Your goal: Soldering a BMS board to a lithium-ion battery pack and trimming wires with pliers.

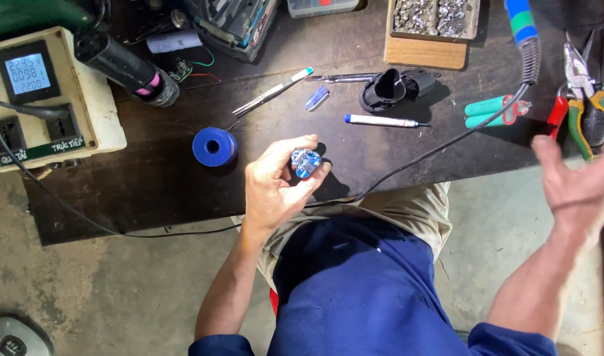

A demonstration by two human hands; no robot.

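My left hand (275,181) holds a small blue circuit board (305,162) between thumb and fingertips, just above the near edge of the dark workbench (163,191). My right hand (579,181) hangs blurred at the right edge, fingers spread and empty, close to the pliers (582,99). A blue spool of solder wire (214,146) sits left of the left hand. A black plastic housing (389,89) and a blue-tipped white pen (381,120) lie beyond the board.
A cream power meter box with sockets (41,99) stands at the left. A black cylinder tool (127,69), tweezers (272,92), two green battery cells (493,111), a soldering iron cable (447,142) and a wooden tray of metal bits (434,26) lie about. Concrete floor below.
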